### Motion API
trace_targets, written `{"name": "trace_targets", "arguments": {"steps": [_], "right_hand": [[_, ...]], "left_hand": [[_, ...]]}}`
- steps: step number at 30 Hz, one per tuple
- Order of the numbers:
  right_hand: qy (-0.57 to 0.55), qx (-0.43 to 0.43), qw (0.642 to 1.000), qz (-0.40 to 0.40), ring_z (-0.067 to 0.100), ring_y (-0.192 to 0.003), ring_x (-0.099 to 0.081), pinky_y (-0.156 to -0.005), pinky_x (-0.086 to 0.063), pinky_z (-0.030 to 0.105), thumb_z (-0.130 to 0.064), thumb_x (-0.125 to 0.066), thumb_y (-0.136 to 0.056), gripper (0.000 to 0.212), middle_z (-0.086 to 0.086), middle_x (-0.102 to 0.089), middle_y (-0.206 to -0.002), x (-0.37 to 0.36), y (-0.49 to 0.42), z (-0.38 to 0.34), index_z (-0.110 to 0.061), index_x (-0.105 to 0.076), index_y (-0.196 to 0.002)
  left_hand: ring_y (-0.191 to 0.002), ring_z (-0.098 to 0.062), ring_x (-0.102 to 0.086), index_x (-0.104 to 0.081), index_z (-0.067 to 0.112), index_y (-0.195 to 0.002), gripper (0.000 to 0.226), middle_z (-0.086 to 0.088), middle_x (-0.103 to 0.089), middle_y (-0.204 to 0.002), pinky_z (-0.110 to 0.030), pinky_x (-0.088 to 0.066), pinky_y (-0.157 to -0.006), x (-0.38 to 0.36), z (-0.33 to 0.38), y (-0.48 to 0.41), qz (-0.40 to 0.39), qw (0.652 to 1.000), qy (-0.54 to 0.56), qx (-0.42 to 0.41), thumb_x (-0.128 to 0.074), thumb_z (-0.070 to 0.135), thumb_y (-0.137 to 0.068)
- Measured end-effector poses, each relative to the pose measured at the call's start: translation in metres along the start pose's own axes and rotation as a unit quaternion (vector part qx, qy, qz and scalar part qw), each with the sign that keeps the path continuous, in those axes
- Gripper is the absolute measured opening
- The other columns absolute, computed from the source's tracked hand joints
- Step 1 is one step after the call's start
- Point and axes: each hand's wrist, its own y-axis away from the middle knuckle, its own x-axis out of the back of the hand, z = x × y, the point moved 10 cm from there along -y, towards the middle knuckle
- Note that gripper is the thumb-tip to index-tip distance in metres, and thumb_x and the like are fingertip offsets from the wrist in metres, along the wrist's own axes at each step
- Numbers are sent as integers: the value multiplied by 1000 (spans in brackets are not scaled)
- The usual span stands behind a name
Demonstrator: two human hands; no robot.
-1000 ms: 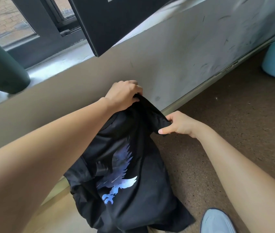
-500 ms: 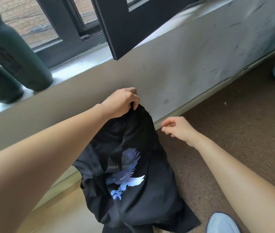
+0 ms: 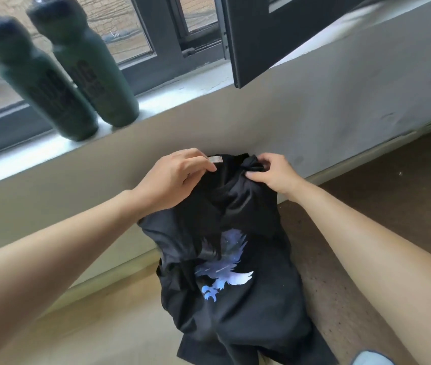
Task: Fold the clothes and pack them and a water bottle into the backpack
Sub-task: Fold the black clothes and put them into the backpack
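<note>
Open sash (image 3: 275,35) overhead; bottles (image 3: 77,75) crowd sill (image 3: 182,90).

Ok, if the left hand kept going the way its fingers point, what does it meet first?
The left hand points toward the right hand across the black eagle-print T-shirt's collar, so probably bunched collar fabric first, then that hand. Depth is unclear.

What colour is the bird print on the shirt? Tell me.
Blue fading to white, on the black shirt; the bird print shows only in the head view.
</note>
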Motion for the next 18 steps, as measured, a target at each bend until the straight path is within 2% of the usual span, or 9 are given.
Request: {"name": "trace_targets", "arguments": {"steps": [3,6,8,10,12,13,15,17,18], "right_hand": [[-1,10,1000,19,21,-99,-66,-84,-48,30,-21,-82,-84,21,2,-73,-100,0,1,-7,-14,-70,-99],[-22,-3,999,33,15,-85,-62,-75,-47,28,-18,-81,-85,15,-3,-69,-86,3,7,-15,-19,-66,-87],[-24,-7,999,45,17,-82,-61,-77,-47,30,-18,-83,-83,19,0,-66,-84,7,10,-20,-20,-64,-83],[-23,-6,998,56,20,-81,-59,-77,-47,31,-16,-83,-82,21,3,-64,-82,9,15,-26,-20,-63,-84],[-28,-6,998,60,20,-83,-61,-79,-49,31,-12,-83,-82,23,1,-64,-84,13,21,-32,-18,-63,-90],[-34,-5,998,58,19,-90,-64,-84,-52,32,-12,-84,-82,25,-1,-67,-91,15,22,-34,-19,-64,-95],[-29,-3,998,56,21,-108,-66,-98,-54,38,-14,-85,-80,36,-1,-69,-112,21,26,-42,-23,-67,-111],[-21,-11,998,56,24,-113,-66,-103,-53,39,-11,-84,-82,46,4,-69,-121,27,34,-50,-18,-68,-124],[-19,-18,998,54,25,-111,-67,-101,-54,39,-9,-82,-83,44,8,-70,-120,28,37,-53,-13,-68,-124]], "left_hand": [[-85,-26,-68,-75,14,-101,32,0,-70,-102,-39,-56,-71,34,-28,63,62,993,-16,96,-50,-1,-89],[-87,-24,-67,-71,19,-97,28,2,-67,-100,-42,-58,-78,45,-73,131,109,951,17,288,-53,3,-83],[-109,-23,-65,-67,22,-115,32,4,-65,-115,-40,-54,-94,26,-100,165,76,889,102,440,-66,14,-83],[-125,-21,-55,-58,23,-134,68,10,-58,-130,-39,-44,-102,-11,-112,188,-8,787,261,559,-76,41,-71],[-126,-18,-55,-58,25,-133,86,11,-62,-134,-44,-41,-107,-40,-103,187,-66,698,419,577,-81,58,-58],[-125,-18,-58,-60,26,-131,85,9,-67,-131,-46,-40,-110,-46,-100,181,-73,680,461,566,-86,56,-57],[-120,-19,-65,-67,22,-124,61,6,-76,-119,-41,-45,-109,-48,-99,168,-41,671,497,549,-91,35,-69],[-112,-20,-70,-73,14,-110,35,2,-80,-102,-33,-53,-93,-44,-103,161,16,662,499,558,-87,14,-78],[-108,-22,-72,-75,10,-107,33,-1,-80,-99,-31,-54,-84,-43,-105,162,30,651,501,570,-88,9,-77]]}}
